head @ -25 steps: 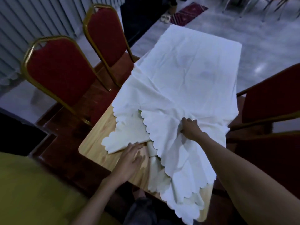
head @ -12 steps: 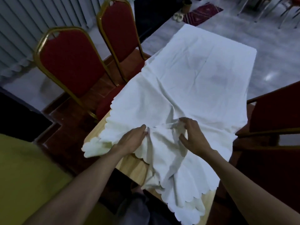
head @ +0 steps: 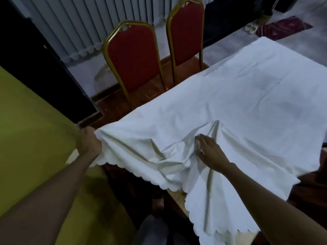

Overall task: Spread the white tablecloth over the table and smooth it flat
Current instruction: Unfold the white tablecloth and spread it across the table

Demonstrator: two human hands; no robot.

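The white tablecloth (head: 238, 103) with a scalloped hem covers most of the wooden table (head: 177, 196), of which only a strip shows at the near edge. My left hand (head: 89, 143) is shut on the cloth's near left corner and holds it out past the table's left side. My right hand (head: 209, 152) lies on the cloth near the front middle, fingers spread beside a raised fold. Creases run from the held corner toward that fold. The near right part of the cloth hangs over the front edge.
Two red chairs with gold frames, one (head: 134, 57) and another (head: 185, 30), stand along the table's left side. A yellow-green surface (head: 31, 138) fills the left foreground. A dark red chair (head: 324, 167) sits at the right edge. A rug (head: 284, 28) and shoes (head: 251, 28) lie on the far floor.
My left hand has taken the bunched corner and pulled it out to the left, unfolding the near cloth over the bare wood. My right hand stayed on the middle fold. The view swung left.
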